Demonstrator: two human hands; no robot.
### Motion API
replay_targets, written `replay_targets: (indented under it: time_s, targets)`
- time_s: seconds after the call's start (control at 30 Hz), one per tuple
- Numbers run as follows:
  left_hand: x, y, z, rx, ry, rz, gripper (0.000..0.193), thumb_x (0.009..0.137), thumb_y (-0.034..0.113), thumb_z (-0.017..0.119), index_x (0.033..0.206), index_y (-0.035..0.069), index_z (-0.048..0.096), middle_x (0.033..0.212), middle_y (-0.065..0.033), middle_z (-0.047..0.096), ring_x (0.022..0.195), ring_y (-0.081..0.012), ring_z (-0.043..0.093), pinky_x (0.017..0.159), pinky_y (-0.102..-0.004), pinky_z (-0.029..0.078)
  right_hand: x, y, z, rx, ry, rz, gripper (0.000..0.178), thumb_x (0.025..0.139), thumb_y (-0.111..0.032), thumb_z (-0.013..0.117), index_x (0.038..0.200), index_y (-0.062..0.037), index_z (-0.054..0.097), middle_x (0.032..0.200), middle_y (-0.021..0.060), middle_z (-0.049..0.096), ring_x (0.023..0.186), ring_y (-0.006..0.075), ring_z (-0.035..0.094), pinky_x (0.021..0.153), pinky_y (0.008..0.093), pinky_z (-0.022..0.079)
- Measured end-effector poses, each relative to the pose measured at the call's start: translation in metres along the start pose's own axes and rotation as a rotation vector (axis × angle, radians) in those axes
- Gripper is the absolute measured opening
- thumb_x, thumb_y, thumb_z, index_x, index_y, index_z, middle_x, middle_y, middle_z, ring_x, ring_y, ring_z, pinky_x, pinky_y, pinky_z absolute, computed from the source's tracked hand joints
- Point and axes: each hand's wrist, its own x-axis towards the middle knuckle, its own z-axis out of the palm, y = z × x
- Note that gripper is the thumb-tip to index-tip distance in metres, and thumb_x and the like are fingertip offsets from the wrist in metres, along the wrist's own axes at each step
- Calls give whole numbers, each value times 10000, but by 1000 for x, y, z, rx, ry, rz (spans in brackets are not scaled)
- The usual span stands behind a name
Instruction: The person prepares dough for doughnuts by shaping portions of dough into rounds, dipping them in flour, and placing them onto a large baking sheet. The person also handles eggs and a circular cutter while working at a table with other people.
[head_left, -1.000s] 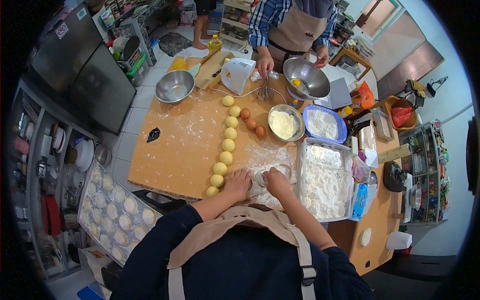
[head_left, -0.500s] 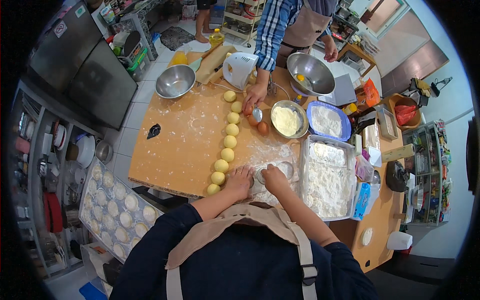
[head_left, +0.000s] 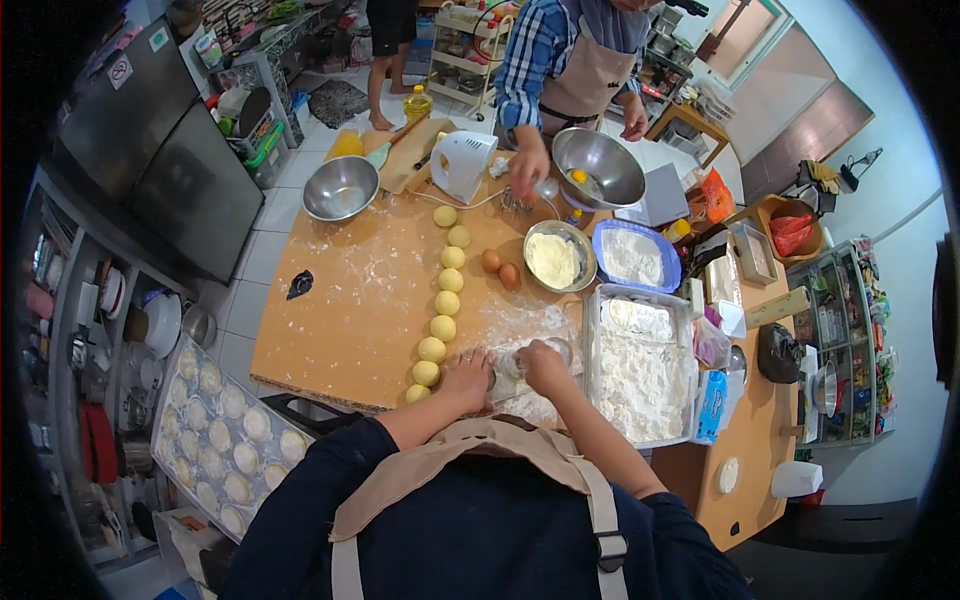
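My left hand (head_left: 466, 381) lies on the floured table edge with its fingers stretched out, beside the near end of a row of round yellow dough balls (head_left: 443, 328). A dark round rim shows by its fingertips, mostly hidden. My right hand (head_left: 543, 366) is closed, pressed down on a floured patch (head_left: 528, 325); what its fingers hold is hidden. A clear round rim (head_left: 561, 351) shows just beyond that hand. Two brown eggs (head_left: 501, 270) rest past the flour, near a steel bowl of pale yellow powder (head_left: 558, 256).
At right stand a floured plastic tub (head_left: 643, 370) and a blue tray of white flour (head_left: 636, 255). Across the table, a co-worker's blurred hand (head_left: 527, 175) is by a mixing bowl (head_left: 599, 168) holding a yolk. A white hand mixer (head_left: 463, 165) and a dough tray (head_left: 222, 435) stand left.
The co-worker's hand has left the eggs and moved back beside the mixing bowl; the shiny round thing there has gone with it. My hands stay nearly in place while the view shifts slightly.
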Motion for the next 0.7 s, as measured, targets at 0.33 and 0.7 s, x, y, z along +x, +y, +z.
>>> replay_targets:
  time_s: [0.33,0.7]
  targets:
    - [-7,1,-4,14,20,-11,1046,635,453,804,1424,1,287,1425,-189,355,1323,-328,349,1093,-467,274,-12,0,-9,-70,55,25,281,694,20,570,930,-70,694,914,194,597,893,369,598,776,439,492]
    - [-3,-5,6,22,45,33,1095,605,520,796,1423,-6,293,1426,-205,354,1309,-357,357,1095,-471,272,-1,-16,8,-73,-77,16,238,746,14,563,940,-61,678,925,198,576,911,366,604,779,442,497]
